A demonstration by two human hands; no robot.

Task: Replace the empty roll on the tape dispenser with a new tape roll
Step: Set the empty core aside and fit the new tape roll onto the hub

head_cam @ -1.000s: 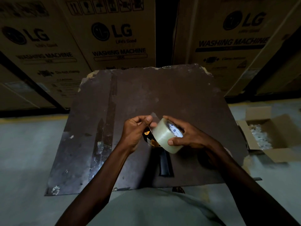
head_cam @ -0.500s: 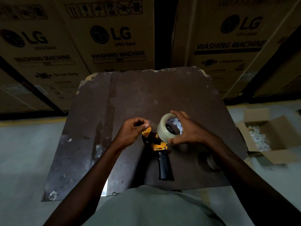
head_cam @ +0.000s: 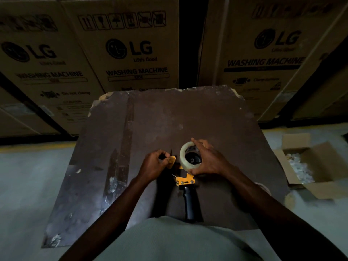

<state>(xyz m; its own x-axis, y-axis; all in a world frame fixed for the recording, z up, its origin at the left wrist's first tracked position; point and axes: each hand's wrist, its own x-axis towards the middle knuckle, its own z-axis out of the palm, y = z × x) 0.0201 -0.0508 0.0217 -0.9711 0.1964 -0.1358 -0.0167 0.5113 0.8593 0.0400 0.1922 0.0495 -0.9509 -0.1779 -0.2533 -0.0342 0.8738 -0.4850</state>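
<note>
Nearest to us, our pale shirt (head_cam: 169,240) is filling the bottom edge, w/ both bare forearms reaching fwd over the bench (head_cam: 169,119), a dark, scuffed board w/ chipped far corners. The tape dispenser (head_cam: 185,180) is lying on the bench just ahead of us, its black handle (head_cam: 190,202) pointing back toward us and its yellow frame beyond that. We're keeping our right hand (head_cam: 209,161) wrapped around the new tape roll (head_cam: 183,159), thumb on the near rim and fingers over the far side; the clear roll is sitting at the dispenser's head, and a black hub is showing through its centre hole. Whether it's fully seated, we can't tell. Our left hand (head_cam: 153,163) is closed in a pinch just left of the roll, touching a small yellow tab (head_cam: 171,161) of the dispenser. Off to the right, on the floor, an open cardboard box (head_cam: 316,166) w/ white bits inside is sitting well apart. Farthest back, big LG washing machine cartons (head_cam: 130,51) are standing in a row behind the bench.
</note>
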